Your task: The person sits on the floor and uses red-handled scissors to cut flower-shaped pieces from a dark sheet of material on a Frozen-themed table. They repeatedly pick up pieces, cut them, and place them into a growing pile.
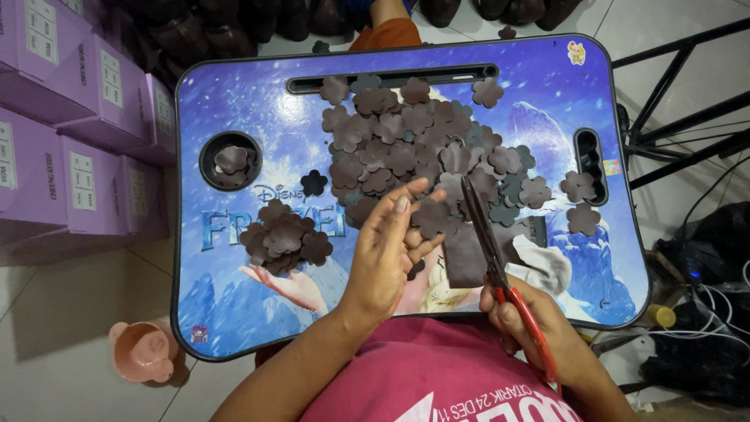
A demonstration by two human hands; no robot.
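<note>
Over blue picture lap table (234, 101): your left hand (387, 250) pinches brown flower-shaped leather piece (430, 215); right hand (523, 328) grips red-handled scissors (488, 242). Hold flat, snip slow along edge.

Over a blue lap tray (234, 312) heaped with brown flower cutouts (406, 148), the left hand (387, 250) pinched what seemed a brown flower piece (431, 216), while the right hand (523, 320) gripped red-handled scissors (488, 242).

Big flower-cutout pile (422, 148) mid-table (234, 312), toward far edge; smaller pile (285, 238) left of it; 2 cutouts (580, 202) near right edge; cutouts in cup hole (230, 160) at left.
</note>
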